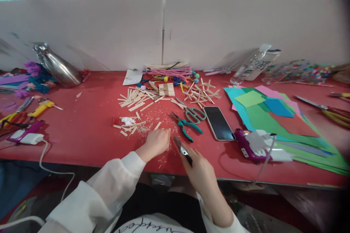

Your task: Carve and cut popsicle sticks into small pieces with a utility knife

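Observation:
Near the front edge of the red table (101,120), my left hand (155,142) is closed on a wooden craft stick (169,135) that points up past the fingers. My right hand (201,171) grips a knife-like tool (182,149) with a silver and black body and a brownish front end. That front end lies just right of the craft stick, apart from it. Beyond my hands lie teal-handled pliers (186,126) and green-handled scissors (195,114). Wood shavings (146,125), short cut stick pieces (128,131) and a pile of craft sticks (133,98) spread to the left.
A phone (219,123) and a purple power strip (253,147) lie to my right, with coloured paper (290,123) beyond. A plastic bottle (250,65) stands behind them. At the back left is a steel flask (58,66). A white partition (109,29) closes the far side.

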